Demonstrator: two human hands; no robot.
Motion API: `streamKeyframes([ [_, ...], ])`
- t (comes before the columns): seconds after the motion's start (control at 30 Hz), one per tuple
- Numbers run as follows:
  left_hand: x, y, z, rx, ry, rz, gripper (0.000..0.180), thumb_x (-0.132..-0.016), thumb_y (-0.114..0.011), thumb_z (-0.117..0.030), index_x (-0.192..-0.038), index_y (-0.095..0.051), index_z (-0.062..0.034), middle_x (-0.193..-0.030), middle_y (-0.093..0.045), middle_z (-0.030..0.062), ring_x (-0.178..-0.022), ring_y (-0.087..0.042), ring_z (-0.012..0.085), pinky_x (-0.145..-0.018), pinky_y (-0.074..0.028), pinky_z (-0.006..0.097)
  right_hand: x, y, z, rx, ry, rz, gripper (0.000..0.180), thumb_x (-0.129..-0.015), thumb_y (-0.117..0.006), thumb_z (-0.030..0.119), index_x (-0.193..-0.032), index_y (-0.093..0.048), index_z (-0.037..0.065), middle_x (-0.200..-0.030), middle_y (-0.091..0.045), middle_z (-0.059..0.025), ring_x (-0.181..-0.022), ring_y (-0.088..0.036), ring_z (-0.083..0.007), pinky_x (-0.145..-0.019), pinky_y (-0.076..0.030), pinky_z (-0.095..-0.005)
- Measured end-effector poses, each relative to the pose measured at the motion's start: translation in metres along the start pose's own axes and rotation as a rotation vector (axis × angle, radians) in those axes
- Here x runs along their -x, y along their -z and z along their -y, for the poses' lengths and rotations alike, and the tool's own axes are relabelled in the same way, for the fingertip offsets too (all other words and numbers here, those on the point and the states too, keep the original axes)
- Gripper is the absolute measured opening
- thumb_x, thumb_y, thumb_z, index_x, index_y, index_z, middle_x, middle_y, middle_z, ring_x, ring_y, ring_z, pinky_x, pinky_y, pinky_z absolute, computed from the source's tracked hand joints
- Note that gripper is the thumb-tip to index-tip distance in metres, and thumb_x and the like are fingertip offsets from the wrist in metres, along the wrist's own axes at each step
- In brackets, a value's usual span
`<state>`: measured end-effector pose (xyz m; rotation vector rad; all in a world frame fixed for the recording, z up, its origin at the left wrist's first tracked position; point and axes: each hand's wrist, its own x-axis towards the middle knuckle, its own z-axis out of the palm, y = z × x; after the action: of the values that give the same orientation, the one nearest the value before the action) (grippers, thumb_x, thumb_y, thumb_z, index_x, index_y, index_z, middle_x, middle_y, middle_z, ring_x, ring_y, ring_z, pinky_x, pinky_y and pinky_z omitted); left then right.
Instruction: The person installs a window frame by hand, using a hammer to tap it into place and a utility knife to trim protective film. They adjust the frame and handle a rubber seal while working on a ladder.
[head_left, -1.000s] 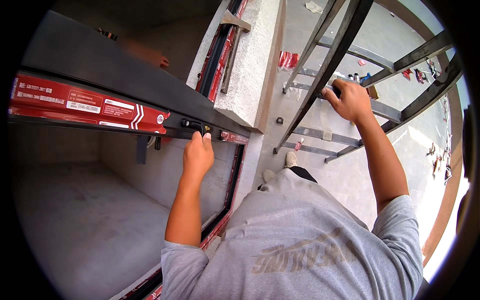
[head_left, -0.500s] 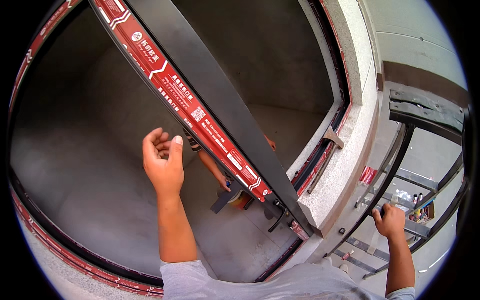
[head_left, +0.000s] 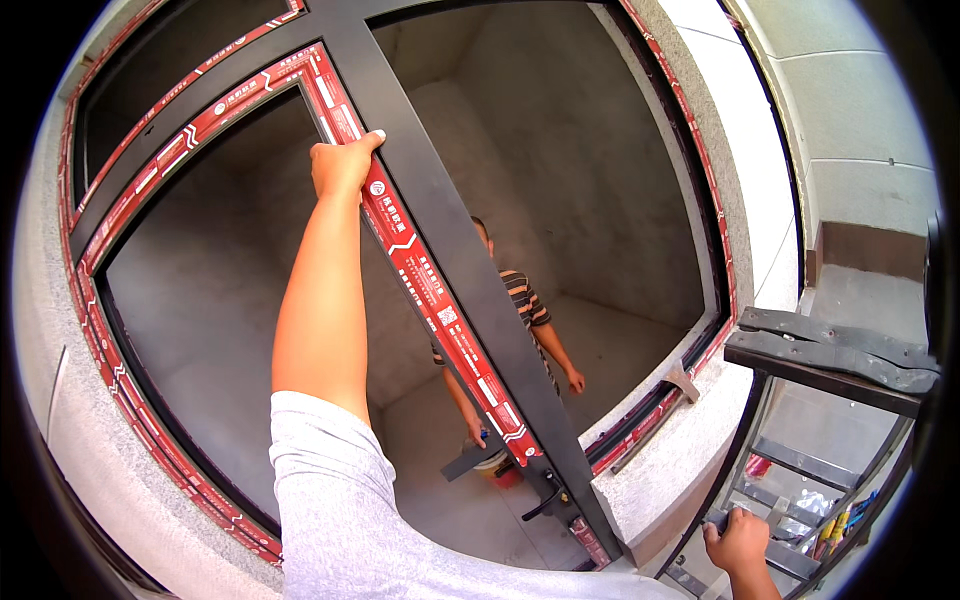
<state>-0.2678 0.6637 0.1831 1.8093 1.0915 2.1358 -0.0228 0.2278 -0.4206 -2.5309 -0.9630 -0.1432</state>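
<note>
Gripping sash (head_left: pixel 538 474) — left fingers (head_left: pixel 321 158), red film (head_left: pixel 432 292) (white lettering (head_left: pixel 392 214))

Frame (head_left: pixel 440 240) smooth matt metal; sill (head_left: pixel 645 495) rough

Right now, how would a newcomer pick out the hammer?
Find the wide dark post beside the wearer's left hand. At the post's lower end, to the right, is a rough white sill. The hammer lies along its inner edge: a T-shaped tool whose dull brownish head stands out from the straight red-and-black strips beside it.
</note>
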Motion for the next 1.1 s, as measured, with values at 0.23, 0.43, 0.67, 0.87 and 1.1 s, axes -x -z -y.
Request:
streamKeyframes([
  [0.23,-0.021,0.013,0.007,0.024,0.099,0.248,0.054,-0.08,-0.091,-0.027,-0.115,-0.072,0.0099,-0.108,-0.078,0.0186,-0.09,-0.078,0.0256,-0.084,-0.061,0.038,-0.004,-0.01,-0.009,-0.034,0.061,0.062,0.052,-0.079,-0.078,0.046,-0.089,-0.068,-0.004,-0.086,-0.07,-0.0245,-0.079,-0.072,-0.043,-0.075,-0.058,-0.0508],
  [0.43,-0.019,0.013,-0.001,-0.063,0.098,0.248,0.057,-0.082,-0.09,-0.03,-0.118,-0.071,0.009,-0.109,-0.077,0.0179,-0.093,-0.077,0.0272,-0.086,-0.061,0.041,-0.001,-0.002,-0.009,-0.021,0.071,0.052,0.052,-0.079,-0.079,0.046,-0.091,-0.068,-0.003,-0.089,-0.071,-0.0232,-0.081,-0.072,-0.0412,-0.076,-0.057,-0.0502],
  [0.67,-0.015,0.016,-0.007,-0.044,0.141,0.275,0.059,-0.082,-0.089,-0.034,-0.12,-0.073,0.009,-0.114,-0.078,0.0193,-0.097,-0.078,0.027,-0.09,-0.06,0.039,0.0,-0.009,-0.013,-0.026,0.091,0.048,0.052,-0.08,-0.079,0.046,-0.093,-0.068,-0.003,-0.089,-0.071,-0.0228,-0.084,-0.072,-0.0412,-0.079,-0.056,-0.0506],
  [0.87,-0.012,0.015,-0.006,-0.222,0.072,0.218,0.055,-0.085,-0.086,-0.033,-0.12,-0.074,0.0078,-0.113,-0.078,0.0179,-0.097,-0.078,0.0273,-0.09,-0.059,0.039,-0.001,-0.003,-0.008,-0.022,0.056,0.103,0.052,-0.081,-0.078,0.045,-0.097,-0.067,-0.003,-0.092,-0.071,-0.0219,-0.087,-0.072,-0.0399,-0.081,-0.055,-0.0503],
  [1.1,-0.017,0.017,0.004,-0.202,0.03,0.223,0.068,-0.081,-0.087,-0.043,-0.121,-0.071,0.0094,-0.113,-0.078,0.02,-0.099,-0.078,0.0283,-0.092,-0.059,0.038,0.002,-0.012,-0.013,-0.043,0.116,0.043,0.053,-0.082,-0.078,0.044,-0.101,-0.068,-0.004,-0.091,-0.071,-0.0217,-0.087,-0.072,-0.0388,-0.08,-0.056,-0.049],
])
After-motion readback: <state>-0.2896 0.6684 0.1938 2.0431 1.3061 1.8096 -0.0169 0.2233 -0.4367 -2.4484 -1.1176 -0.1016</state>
